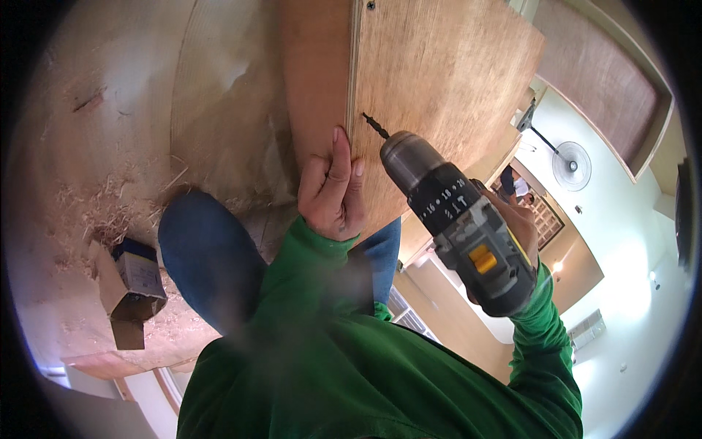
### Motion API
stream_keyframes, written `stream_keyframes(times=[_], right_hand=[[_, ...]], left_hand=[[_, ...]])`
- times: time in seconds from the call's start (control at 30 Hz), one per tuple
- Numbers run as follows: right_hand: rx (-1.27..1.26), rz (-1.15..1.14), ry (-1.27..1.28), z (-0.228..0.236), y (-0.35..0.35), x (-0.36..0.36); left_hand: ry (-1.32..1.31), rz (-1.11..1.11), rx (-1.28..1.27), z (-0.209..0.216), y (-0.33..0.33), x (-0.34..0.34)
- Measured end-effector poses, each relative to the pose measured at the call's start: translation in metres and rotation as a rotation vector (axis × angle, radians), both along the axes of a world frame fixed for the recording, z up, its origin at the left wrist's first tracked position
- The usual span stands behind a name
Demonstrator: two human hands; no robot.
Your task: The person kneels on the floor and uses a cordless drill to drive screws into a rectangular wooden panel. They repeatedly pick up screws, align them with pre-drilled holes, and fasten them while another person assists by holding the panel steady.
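Observation:
My right hand (515, 219) is wrapped around a cordless drill (475, 245), grey and black with a yellow-orange switch. Its dark twist bit (376, 125) points to the upper left, and the tip meets the face of a plywood panel (439, 73) close to its edge. Just below that spot, my left hand (333, 190) rests against the panel's edge with its fingers curled together. Whether a small thing is between those fingers cannot be made out. A screw head (371, 5) sits in the panel near the top, along the same edge.
Wood shavings (110, 205) lie scattered at the left on a wooden surface, beside an opened cardboard box (131, 285). My knee (208, 249) in blue trousers is near the box. Right of the panel are a fan (571, 166), a framed wooden board (607, 73) and a distant person (510, 179).

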State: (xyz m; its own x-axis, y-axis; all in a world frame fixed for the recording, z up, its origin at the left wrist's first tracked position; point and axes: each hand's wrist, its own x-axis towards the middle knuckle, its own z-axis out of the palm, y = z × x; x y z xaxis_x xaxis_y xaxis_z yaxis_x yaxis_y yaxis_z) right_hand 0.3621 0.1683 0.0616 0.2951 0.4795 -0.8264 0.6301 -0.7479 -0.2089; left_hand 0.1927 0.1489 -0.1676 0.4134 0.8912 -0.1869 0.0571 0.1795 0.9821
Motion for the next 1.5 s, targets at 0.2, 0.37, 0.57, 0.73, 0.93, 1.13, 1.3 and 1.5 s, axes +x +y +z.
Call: stream_keyframes(times=[0.2,0.37,0.57,0.73,0.93,1.13,1.3,1.5], right_hand=[[0.043,-0.120,0.087,-0.005,0.008,0.003],[-0.034,-0.076,0.043,-0.007,0.014,0.002],[-0.018,0.029,0.049,-0.014,0.024,0.008],[0.046,0.429,-0.027,-0.014,0.040,0.021],[0.111,0.670,-0.089,-0.004,0.017,0.025],[0.374,-0.061,-0.078,-0.014,-0.077,-0.031],[0.606,-0.704,0.030,-0.003,-0.235,-0.121],[0.736,-1.194,-0.073,0.013,-0.382,-0.186]], left_hand=[[-0.017,-0.014,-0.008,-0.003,0.000,-0.001],[-0.010,-0.041,-0.007,-0.002,0.003,-0.002],[-0.032,-0.019,-0.024,-0.001,0.003,-0.001],[0.030,-0.026,0.020,-0.002,-0.002,-0.003],[-0.068,0.077,0.076,-0.008,-0.003,0.010],[0.189,-0.102,-0.327,0.007,0.008,-0.028],[0.815,-0.815,-0.465,0.004,-0.072,-0.087],[0.666,-0.784,-0.490,-0.033,-0.164,-0.101]])
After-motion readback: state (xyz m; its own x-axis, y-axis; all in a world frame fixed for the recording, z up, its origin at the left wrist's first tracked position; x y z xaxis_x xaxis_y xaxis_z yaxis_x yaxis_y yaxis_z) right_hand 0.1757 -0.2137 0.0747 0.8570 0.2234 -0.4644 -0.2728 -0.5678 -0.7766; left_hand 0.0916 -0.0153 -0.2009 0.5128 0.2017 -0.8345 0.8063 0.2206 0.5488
